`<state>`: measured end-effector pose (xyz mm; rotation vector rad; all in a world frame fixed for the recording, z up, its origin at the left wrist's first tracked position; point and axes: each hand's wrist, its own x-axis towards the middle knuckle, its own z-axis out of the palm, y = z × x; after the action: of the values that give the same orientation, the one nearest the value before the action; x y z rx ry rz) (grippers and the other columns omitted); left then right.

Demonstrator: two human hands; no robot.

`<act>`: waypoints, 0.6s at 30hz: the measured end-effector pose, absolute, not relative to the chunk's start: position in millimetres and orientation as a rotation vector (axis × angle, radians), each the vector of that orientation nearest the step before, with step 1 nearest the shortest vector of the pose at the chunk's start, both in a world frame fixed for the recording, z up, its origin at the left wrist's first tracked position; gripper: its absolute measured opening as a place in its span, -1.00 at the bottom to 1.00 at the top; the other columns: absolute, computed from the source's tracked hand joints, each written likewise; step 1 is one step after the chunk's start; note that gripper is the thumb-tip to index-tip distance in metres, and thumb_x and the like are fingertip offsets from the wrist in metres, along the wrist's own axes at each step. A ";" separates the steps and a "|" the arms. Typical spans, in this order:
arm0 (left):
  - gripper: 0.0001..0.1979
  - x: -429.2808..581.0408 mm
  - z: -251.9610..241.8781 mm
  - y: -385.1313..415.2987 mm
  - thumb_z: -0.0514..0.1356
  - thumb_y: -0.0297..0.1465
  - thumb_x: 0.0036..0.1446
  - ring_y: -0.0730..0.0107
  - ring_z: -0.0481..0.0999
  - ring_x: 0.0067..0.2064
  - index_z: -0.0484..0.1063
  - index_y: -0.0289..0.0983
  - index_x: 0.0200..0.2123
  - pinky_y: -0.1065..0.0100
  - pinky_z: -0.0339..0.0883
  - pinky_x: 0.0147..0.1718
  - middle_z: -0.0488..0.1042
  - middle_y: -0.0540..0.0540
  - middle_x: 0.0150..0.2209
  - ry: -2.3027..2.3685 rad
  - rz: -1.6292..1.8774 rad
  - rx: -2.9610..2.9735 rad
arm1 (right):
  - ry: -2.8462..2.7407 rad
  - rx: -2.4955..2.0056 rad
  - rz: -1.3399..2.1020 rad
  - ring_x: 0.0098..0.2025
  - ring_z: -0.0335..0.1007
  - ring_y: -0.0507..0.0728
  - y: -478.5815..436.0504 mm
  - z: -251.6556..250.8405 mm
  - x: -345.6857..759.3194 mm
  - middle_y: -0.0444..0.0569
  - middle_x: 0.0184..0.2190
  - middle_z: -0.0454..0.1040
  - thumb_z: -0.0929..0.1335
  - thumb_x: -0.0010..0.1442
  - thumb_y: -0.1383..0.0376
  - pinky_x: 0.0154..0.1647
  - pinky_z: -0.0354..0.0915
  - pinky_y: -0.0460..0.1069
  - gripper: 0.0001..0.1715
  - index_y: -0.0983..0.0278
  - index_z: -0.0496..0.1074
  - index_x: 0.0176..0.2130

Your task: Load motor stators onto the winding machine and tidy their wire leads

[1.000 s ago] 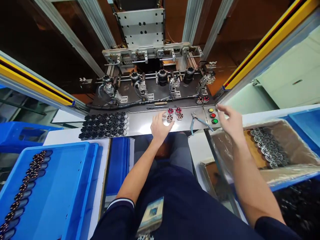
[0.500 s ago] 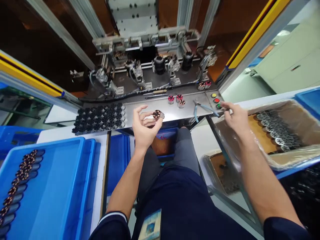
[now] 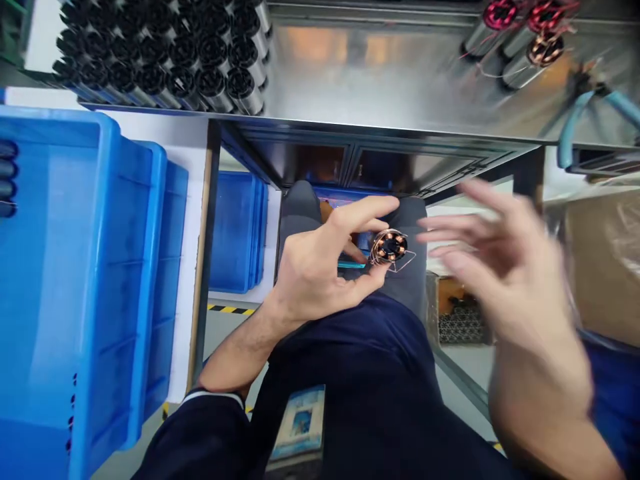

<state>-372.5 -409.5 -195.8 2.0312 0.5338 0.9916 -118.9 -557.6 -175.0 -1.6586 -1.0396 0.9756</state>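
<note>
Moved: my head has tipped down, so the view has dropped from the machine to my lap. My left hand [image 3: 317,270] has brought the copper coil [image 3: 389,247] in close, and my right hand [image 3: 505,280] has swung across from the box side toward it.

Left grip: closed to a pinch, the coil held at the fingertips, with my thumb below it and my forefinger reaching over its top.

Right grip: wide open, fingers spread and blurred, holding nothing. The fingertips are just beside the coil, not touching it.

Coil: over my lap, end-on to me, copper windings around a dark centre, with a thin loop of loose wire [image 3: 403,263] sticking out on the side toward my right hand.

Bench: a steel plate [image 3: 375,73] runs across the top of the view, edge facing me, and my hands are below that edge.

On the plate: packed rows of dark-topped cylinders [image 3: 165,60] at the left; three wound parts [image 3: 530,43] at the top right; blue-handled pliers [image 3: 575,127] at the right edge.

Left side: a large blue tray [image 3: 135,267] with dark parts [image 3: 7,167] along its far edge, and a second blue tray [image 3: 237,230] under the bench.

Right side: a cardboard box [image 3: 605,267] lined with plastic.

Chest: a badge [image 3: 299,423] hangs against my dark top.
</note>
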 end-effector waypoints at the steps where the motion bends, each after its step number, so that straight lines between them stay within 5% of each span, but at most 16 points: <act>1: -0.08 -373.8 -195.8 -408.1 0.55 -0.52 0.43 0.21 0.97 0.21 0.35 0.14 0.68 0.40 0.94 -0.01 0.77 -0.01 0.46 0.509 0.962 2.065 | -0.956 -1.547 1.048 0.24 0.89 0.44 -548.4 -177.7 -139.3 -0.09 0.26 0.86 0.74 0.42 -0.08 0.18 0.86 0.41 -0.10 -0.44 0.55 0.58; 5: -0.10 -375.6 -190.0 -404.4 0.60 -0.47 0.46 0.25 0.99 0.13 0.43 0.16 0.69 0.40 0.93 0.01 0.81 0.06 0.44 0.521 0.960 2.105 | -0.737 -1.388 1.210 0.12 0.93 0.35 -520.1 -184.5 -164.6 -0.14 0.11 0.90 0.77 0.41 -0.04 0.12 0.90 0.27 -0.30 -0.24 0.68 0.41; 12: -0.82 -373.3 -194.9 -399.0 0.56 -0.40 0.59 0.40 0.92 -0.18 0.81 0.05 0.10 0.33 0.83 -0.18 0.91 0.14 -0.10 0.638 0.941 2.192 | -0.681 -1.470 1.136 0.19 0.92 0.37 -519.5 -180.8 -148.0 -0.18 0.08 0.90 0.75 0.43 -0.07 0.34 0.87 0.35 -0.47 -0.32 0.75 0.30; 18: -0.82 -376.6 -238.7 -370.2 0.56 -0.51 0.47 0.46 0.90 -0.25 0.90 -0.05 -0.09 0.47 0.79 -0.19 0.88 0.13 -0.21 0.917 1.041 1.765 | -0.566 -1.516 1.074 0.42 0.83 0.47 -519.2 -184.3 -146.3 -0.17 0.22 0.87 0.68 0.48 -0.19 0.48 0.81 0.47 -0.50 -0.41 0.74 0.33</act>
<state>-376.6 -370.2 -238.7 1.7653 0.9170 1.0412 -146.3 -519.2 -184.3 -1.5158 -0.5663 1.0738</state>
